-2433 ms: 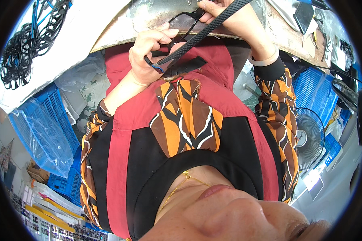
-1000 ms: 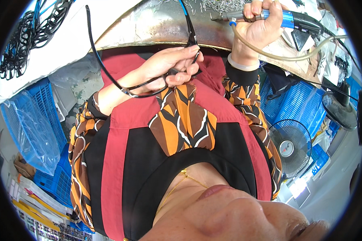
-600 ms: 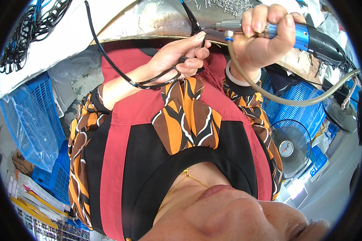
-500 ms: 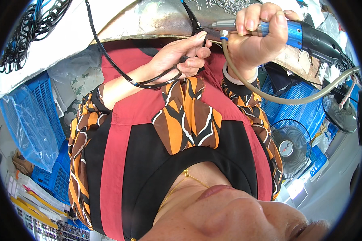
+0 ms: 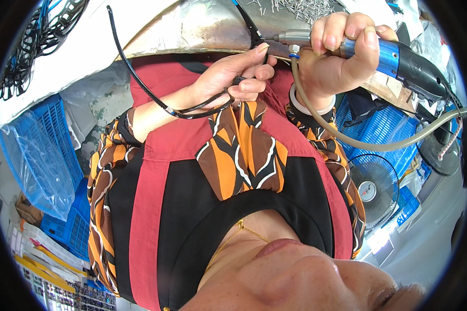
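My left hand (image 5: 233, 78) is closed on a black eyeglass frame (image 5: 140, 75). One long temple arm curves out to the left past my wrist, and another black arm with a blue end (image 5: 248, 20) rises above my fingertips. My right hand (image 5: 342, 49) is wrapped round an air screwdriver (image 5: 389, 59) with a blue and black body and a silver nose. Its thin bit points left at the hinge area of the frame, just above my left thumb. Whether the bit touches the hinge is too small to tell.
Small loose screws (image 5: 306, 8) lie on the metal worktop (image 5: 207, 26). More black frames (image 5: 31, 46) are piled at the far left. A beige hose (image 5: 368, 144) loops below my right wrist. Blue crates (image 5: 52, 135) stand at left, and a fan (image 5: 373, 192) at right.
My right hand and the screwdriver have shifted slightly right and down, with the hose following. My left hand keeps its hold on the frame, almost unmoved.
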Demonstrator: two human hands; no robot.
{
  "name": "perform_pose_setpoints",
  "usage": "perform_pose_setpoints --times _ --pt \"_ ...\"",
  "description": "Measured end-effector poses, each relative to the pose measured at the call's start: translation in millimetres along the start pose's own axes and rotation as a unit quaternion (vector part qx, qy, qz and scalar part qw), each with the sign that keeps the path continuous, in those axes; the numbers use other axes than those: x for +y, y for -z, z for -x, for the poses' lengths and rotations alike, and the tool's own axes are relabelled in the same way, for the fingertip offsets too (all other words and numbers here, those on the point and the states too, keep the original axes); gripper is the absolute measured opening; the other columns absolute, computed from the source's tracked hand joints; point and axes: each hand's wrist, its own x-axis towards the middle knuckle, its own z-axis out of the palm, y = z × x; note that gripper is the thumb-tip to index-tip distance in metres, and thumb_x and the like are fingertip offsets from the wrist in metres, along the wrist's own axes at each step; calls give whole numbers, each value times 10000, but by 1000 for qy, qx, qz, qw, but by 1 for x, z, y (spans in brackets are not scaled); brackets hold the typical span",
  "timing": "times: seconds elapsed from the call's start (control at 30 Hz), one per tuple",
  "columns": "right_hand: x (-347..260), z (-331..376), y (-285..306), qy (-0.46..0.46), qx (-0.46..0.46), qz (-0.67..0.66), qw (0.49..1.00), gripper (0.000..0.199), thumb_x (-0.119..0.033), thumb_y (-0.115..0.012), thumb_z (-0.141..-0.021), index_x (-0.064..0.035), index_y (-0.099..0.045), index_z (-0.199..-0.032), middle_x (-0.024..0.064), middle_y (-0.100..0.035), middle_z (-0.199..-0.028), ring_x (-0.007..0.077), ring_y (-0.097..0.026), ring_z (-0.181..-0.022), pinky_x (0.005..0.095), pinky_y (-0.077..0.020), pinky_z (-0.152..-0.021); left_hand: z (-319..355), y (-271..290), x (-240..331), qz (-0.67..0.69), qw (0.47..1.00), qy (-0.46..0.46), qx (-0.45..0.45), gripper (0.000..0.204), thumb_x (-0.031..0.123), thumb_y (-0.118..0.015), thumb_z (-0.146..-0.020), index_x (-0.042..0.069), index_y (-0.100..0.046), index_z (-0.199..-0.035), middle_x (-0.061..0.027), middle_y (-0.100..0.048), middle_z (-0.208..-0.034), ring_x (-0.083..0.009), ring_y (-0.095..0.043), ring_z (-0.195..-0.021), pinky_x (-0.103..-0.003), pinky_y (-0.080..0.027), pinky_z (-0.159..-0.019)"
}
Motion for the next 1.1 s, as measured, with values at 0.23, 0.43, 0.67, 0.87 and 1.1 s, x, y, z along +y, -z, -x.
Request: perform_pose_setpoints --times 0.23,0.43,0.67,0.87,1.1 --pt "28 -4 -10 -4 -67 -47 997 334 -53 -637 -937 -205 -488 -1195 33 -500 -787 124 -403 -472 262 -356 -416 2 3 5 15 999 16 -41 376 407 -438 -1123 45 -535 -1145 40 -464 -781 -15 -359 -509 -169 -286 -406" --pt "35 -34 2 -45 69 -11 997 197 -202 -578 -1032 -79 -525 -888 2 -472 -677 99 -434 -542 250 -355 -466 9 -8 8 -89 994 -24 65 306 377 -480 -1112 79 -554 -1110 2 -572 -800 -36 -444 -497 -174 -284 -366" --pt "56 -64 5 26 136 13 990 132 -102 -609 -1005 -77 -543 -1116 10 -497 -739 113 -518 -586 249 -407 -470 5 -19 45 -396 700 -583 116 211 224 -577 -1077 67 -595 -1217 -80 -613 -1006 -209 -574 -889 -353 -476 -739" --pt "49 -65 5 3 140 20 990 139 -98 -608 -1002 -88 -537 -1120 9 -498 -748 109 -509 -597 239 -397 -483 2 -11 51 -635 346 -687 -69 244 -86 -708 -861 -38 -681 -1099 -131 -615 -1029 -203 -657 -746 -316 -551 -642" --pt "22 -55 -13 0 47 -16 999 192 -84 -595 -1001 -107 -525 -1179 17 -494 -769 115 -474 -583 245 -393 -484 17 -6 44 -687 361 -621 -108 360 -72 -742 -781 -47 -667 -1133 -127 -624 -1011 -196 -637 -666 -300 -508 -527"
